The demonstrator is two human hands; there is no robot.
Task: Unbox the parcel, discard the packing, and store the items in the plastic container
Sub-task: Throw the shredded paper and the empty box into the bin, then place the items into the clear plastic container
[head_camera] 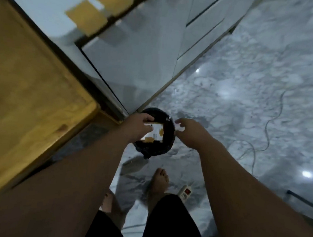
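Black plastic lines the round bin (166, 137) standing on the marbled floor (248, 88), just beside the corner of a white cabinet (137, 64). White packing (155, 132) with tan tape patches sits over its mouth. The left hand (136, 125) is closed on that packing's near edge, directly above the bin. The right hand (187, 131) pinches a small white scrap (179, 126) at the bin's rim. A wooden table (28, 89) lies left; a power strip (185, 192) rests near a bare foot (159, 178).
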